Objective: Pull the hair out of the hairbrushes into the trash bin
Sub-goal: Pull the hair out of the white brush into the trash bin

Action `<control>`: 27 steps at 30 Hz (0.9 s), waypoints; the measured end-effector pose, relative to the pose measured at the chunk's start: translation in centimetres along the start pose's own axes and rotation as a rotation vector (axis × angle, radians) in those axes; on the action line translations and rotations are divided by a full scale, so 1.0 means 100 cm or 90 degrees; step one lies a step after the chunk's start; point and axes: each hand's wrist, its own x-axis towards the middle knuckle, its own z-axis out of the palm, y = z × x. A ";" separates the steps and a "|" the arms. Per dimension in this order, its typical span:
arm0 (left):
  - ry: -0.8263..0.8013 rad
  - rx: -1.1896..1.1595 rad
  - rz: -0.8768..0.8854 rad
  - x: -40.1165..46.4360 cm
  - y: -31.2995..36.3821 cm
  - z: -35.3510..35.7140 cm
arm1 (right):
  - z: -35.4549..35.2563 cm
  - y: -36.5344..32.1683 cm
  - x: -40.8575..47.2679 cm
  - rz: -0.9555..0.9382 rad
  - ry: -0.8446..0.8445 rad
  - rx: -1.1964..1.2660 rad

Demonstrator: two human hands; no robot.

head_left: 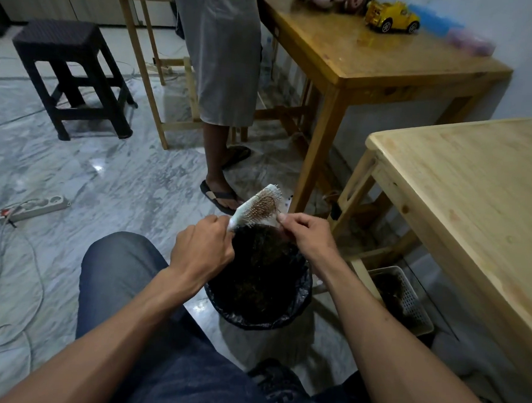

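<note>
A white hairbrush [256,205] with brown hair tangled in its bristles is held tilted above the trash bin [295,316], which is lined with a black bag and holds dark hair. My left hand [204,247] grips the brush by its handle. My right hand [306,235] pinches the hair at the lower right edge of the bristles. A white basket [408,298] with more dark hair stands on the floor to the right of the bin.
A light wooden table [464,194] stands close on my right, a darker table [376,61] with toys behind it. A person in sandals [218,195] stands just beyond the bin. A black stool [70,74] and a power strip [37,207] with cables lie left.
</note>
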 end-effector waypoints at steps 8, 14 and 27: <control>0.052 -0.040 -0.088 0.013 -0.019 -0.016 | -0.019 0.041 -0.015 0.086 0.053 -0.148; 0.023 -0.016 -0.030 0.010 -0.008 -0.010 | -0.016 0.014 -0.014 0.060 -0.036 -0.094; 0.025 -0.015 -0.029 0.009 -0.001 -0.007 | 0.006 0.025 -0.010 0.001 -0.002 -0.164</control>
